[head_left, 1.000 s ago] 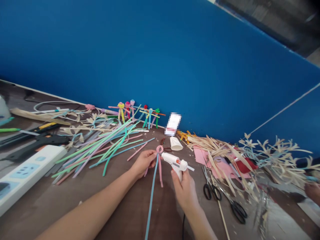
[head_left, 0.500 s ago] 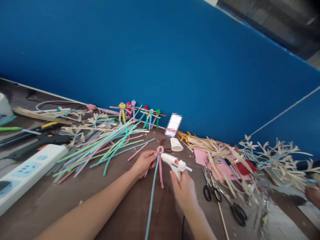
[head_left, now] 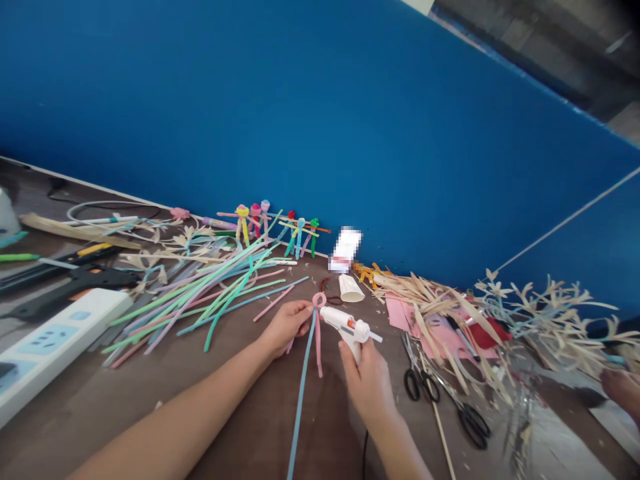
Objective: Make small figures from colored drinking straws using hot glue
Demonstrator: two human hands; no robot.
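Between the fingertips of my left hand (head_left: 291, 327) is a pink pipe cleaner (head_left: 319, 343), bent into a small loop at its top with legs hanging down. A long blue pipe cleaner (head_left: 301, 400) hangs from just under that loop toward the table's near edge. My right hand (head_left: 369, 380) is wrapped round the handle of a white glue gun (head_left: 347, 325), with a glue stick poking out of its back. The gun's nozzle points left, at or very close to the pink loop; whether it touches I cannot tell.
Loose pipe cleaners (head_left: 210, 293) lie left, beside a white power strip (head_left: 60, 340) and a black glue gun (head_left: 95, 283). Small pipe-cleaner figures (head_left: 255, 217) lean on the blue wall (head_left: 280, 120). A paper cup (head_left: 351, 289), scissors (head_left: 420, 383) and dried strips (head_left: 425, 300) lie right. Another person's hand (head_left: 623, 390) shows far right.
Both hands hold nearly the same pose, the nozzle staying by the pink loop. The whole view has shifted slightly, and the other person's hand shows a little more at the right edge.
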